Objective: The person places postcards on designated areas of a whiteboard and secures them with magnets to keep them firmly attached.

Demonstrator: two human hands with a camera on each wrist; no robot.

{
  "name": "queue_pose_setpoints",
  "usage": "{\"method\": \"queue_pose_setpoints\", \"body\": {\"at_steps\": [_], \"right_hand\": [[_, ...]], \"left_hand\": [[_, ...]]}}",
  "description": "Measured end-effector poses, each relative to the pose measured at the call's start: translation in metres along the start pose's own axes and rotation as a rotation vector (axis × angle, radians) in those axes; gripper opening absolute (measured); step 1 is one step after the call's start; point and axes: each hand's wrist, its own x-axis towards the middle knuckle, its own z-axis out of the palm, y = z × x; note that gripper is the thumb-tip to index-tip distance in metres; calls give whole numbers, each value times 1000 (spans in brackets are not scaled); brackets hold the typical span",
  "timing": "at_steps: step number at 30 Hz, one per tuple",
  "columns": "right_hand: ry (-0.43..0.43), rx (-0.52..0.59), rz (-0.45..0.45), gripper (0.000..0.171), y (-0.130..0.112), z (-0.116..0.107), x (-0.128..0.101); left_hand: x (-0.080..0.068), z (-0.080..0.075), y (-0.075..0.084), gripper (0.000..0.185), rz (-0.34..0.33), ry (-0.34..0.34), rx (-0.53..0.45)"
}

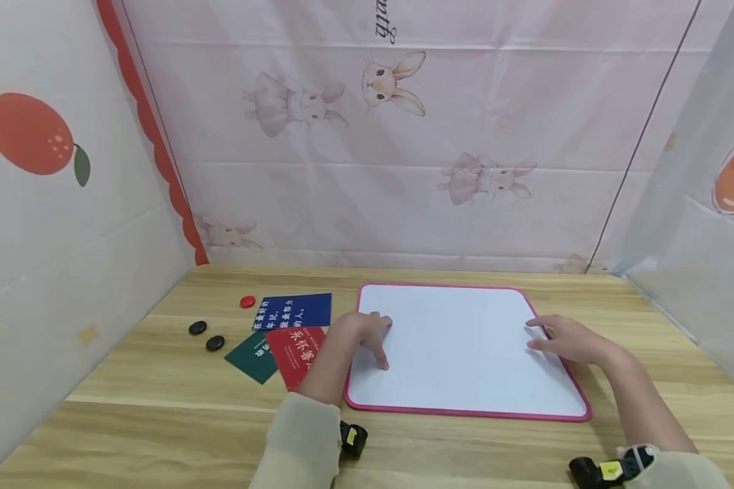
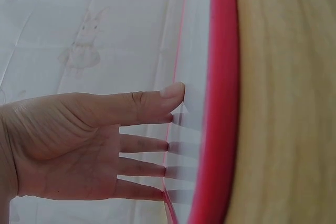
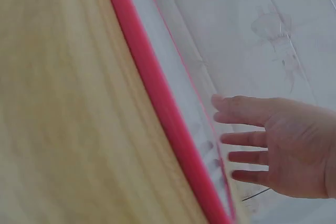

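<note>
**A:** From the head camera, where does the pink-rimmed white dry-erase board [image 1: 465,346] lie?

**B:** Flat on the pale wooden desk [image 1: 159,380], right of centre. The left hand [image 1: 367,334] rests on its left edge with fingers spread and tips down on the white surface; the right hand [image 1: 565,339] lies with straight fingers over the right rim. One hand on each side looks like steadying or squaring the board, though that is only my reading.

**A:** And beside it?

**B:** A blue card with white print [image 1: 293,311], a red card [image 1: 296,348] and a dark green card [image 1: 253,356] overlap left of the board; the left forearm hides part of the red card. Two black round discs [image 1: 206,335] and one red disc [image 1: 247,301] sit further left. The print is too small to read.

**A:** The left wrist view?

**B:** The left hand [image 2: 79,145] is open, its fingertips [image 2: 173,90] touching the board's face [image 2: 191,51] just inside the rim. The rest of the board is cut off.

**A:** The right wrist view?

**B:** It is blurred. The right hand [image 3: 278,150] has its fingers straight and apart by the pink rim [image 3: 157,103]; whether they press down I cannot tell.
</note>
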Motion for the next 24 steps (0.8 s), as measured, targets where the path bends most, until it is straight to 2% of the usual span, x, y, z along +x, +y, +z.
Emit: {"method": "queue_pose_setpoints", "body": {"at_steps": [5, 9, 15, 24], "right_hand": [[114, 7, -17, 62, 24, 8, -1], [150, -6, -11, 67, 39, 15, -6], [152, -45, 55, 71, 48, 23, -9], [128, -54, 69, 72, 42, 21, -2]], "left_hand": [[1, 0, 3, 86, -5, -8, -11], [0, 0, 6, 87, -16, -11, -19], [-1, 0, 6, 86, -19, -11, -26], [-6, -4, 4, 80, -11, 1, -15]]}}
